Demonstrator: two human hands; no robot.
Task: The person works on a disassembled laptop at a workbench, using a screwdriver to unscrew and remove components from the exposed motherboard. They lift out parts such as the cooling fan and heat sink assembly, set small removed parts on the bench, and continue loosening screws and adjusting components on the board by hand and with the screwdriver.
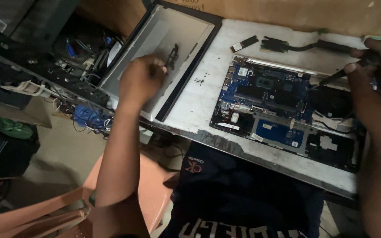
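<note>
The left hand (141, 79) is closed on a small dark part over the grey cover (186, 31), upper middle. The right hand (373, 66), upper right, grips a screwdriver (331, 79) over the open laptop (283, 110) on the counter (199, 105); disassembly seems underway, next needing exact tip placement.

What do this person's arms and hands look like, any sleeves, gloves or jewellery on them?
Both arms are bare as far as the view shows, with no sleeves reaching the forearms. The left hand wears no glove, and no ring or watch is visible. The right hand is also ungloved; it is blurred and in dim light, so small details cannot be told.
</note>
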